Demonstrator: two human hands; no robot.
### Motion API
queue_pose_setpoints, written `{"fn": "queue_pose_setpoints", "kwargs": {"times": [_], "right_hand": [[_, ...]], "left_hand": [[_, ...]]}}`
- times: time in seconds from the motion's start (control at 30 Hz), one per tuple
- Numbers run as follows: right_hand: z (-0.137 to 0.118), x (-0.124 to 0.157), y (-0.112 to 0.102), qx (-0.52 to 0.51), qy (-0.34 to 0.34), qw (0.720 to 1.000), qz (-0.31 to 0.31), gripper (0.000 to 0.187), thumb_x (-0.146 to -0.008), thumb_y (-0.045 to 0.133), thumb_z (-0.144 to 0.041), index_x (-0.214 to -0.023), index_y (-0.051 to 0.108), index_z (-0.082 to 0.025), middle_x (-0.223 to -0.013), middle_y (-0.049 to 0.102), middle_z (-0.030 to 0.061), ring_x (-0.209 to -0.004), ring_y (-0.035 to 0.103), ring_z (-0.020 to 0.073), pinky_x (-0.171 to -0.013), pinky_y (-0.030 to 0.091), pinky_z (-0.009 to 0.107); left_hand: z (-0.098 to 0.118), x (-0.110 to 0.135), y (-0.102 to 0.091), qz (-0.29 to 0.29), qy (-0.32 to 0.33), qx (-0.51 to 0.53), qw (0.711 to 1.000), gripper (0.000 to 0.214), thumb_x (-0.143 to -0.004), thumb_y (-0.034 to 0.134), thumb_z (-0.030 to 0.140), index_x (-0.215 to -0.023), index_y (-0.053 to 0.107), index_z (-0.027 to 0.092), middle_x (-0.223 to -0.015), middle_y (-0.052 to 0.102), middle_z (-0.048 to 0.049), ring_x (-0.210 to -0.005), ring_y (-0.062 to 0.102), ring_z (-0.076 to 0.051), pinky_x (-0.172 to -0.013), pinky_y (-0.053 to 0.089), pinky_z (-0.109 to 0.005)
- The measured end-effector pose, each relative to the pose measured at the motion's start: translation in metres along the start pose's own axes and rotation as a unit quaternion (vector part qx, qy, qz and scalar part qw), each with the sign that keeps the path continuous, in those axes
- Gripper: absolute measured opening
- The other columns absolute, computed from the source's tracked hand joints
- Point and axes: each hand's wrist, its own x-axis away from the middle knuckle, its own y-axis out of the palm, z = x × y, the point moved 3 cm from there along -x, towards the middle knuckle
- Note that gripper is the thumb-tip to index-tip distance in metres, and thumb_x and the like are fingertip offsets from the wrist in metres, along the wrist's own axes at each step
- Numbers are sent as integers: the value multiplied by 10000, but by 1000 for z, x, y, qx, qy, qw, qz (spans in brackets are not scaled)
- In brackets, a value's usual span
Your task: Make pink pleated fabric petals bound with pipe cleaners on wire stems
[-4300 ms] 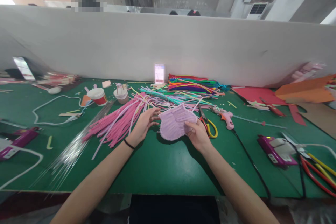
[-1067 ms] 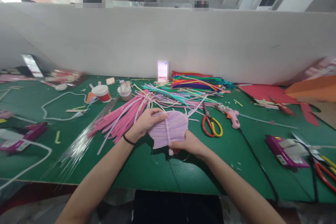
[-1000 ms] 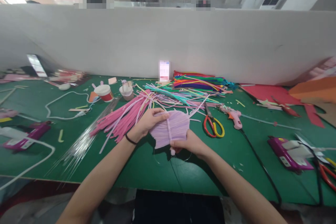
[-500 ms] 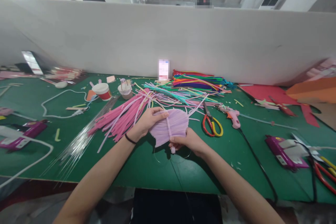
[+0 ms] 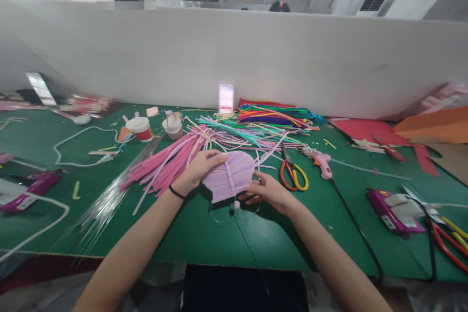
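Fuzzy pale purple fan shape (image 5: 243,170): held over the flat green tabletop (image 5: 204,248), between its front and back edges.
Left hand (image 5: 198,168): fingers pinch the fan shape's upper left part, thumb on top.
Right hand (image 5: 271,192): fingers loosely spread, tips by the lower right side; can't tell if they touch it.

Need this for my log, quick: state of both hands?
Left hand: closed, holding the lilac piece.
Right hand: at its edge; whether gripping cannot be told.
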Motion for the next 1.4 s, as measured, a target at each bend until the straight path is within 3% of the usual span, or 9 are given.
{"fn": "queue_pose_setpoints", "kwargs": {"times": [0.17,0.4,0.57,0.77,0.87,0.97,1.13,1.23,1.4], "right_hand": [[6,-3,1,18,-2,1000,11,488,-712,759,-366,-1124,566,-190,-928,722,87,-794,703,192,-696,570,308],[-2,-7,-15,15,-137,968,211,377,-720,703,-455,-978,613,-195,-842,681,35,-753,646,156,-697,533,299],[-10,-1,-23,125,-215,924,290,297,-811,583,-427,-1002,616,-203,-1006,663,85,-916,620,209,-750,520,331],[-21,8,-41,375,-307,780,396,246,-839,493,-252,-1040,626,-201,-1109,586,113,-1043,539,243,-821,479,392],[-16,4,-44,531,-295,706,364,244,-830,505,-175,-1019,655,-206,-1057,594,104,-1039,506,263,-903,417,446],[-10,-2,-44,608,-275,671,325,243,-839,515,-155,-1013,674,-212,-1041,591,97,-1008,483,263,-907,402,436],[-8,-14,-33,635,-287,649,305,312,-884,493,-164,-1142,647,-248,-1056,559,101,-1017,453,261,-878,407,403],[-7,-22,-24,655,-277,645,277,273,-886,523,-195,-1099,673,-277,-1048,548,104,-1001,450,266,-852,408,411],[-15,-19,-22,563,-306,712,287,207,-869,547,-192,-950,727,-253,-1008,548,89,-959,500,231,-845,440,389]], "left_hand": [[-2,-2,-4,6,-12,-14,1000,321,-708,695,455,-803,690,149,-793,653,-38,-700,557,-153,-591,397,-236],[-5,-3,-3,-27,-10,-46,998,348,-754,623,499,-771,661,153,-752,632,-21,-678,541,-148,-599,384,-241],[-8,-7,-6,4,84,-248,965,411,-823,510,542,-659,605,177,-631,582,0,-621,505,-153,-574,318,-251],[-13,-9,-14,73,150,-444,880,450,-887,401,521,-583,502,206,-519,499,-7,-534,451,-167,-538,223,-270],[-13,-9,-14,60,156,-435,885,449,-897,391,492,-561,462,204,-514,486,-2,-526,436,-158,-535,214,-273],[-9,-9,-18,66,170,-368,912,444,-898,390,467,-547,420,198,-512,444,15,-526,414,-143,-536,228,-277],[-1,-10,-36,198,172,-239,935,434,-889,376,461,-549,276,211,-529,303,33,-516,300,-120,-512,219,-280],[-2,-12,-40,206,158,-236,937,438,-882,378,481,-552,283,210,-528,307,31,-527,292,-121,-513,223,-279],[-7,-16,-37,167,144,-251,943,416,-840,426,502,-567,440,189,-557,440,7,-582,394,-145,-543,274,-266]]}}
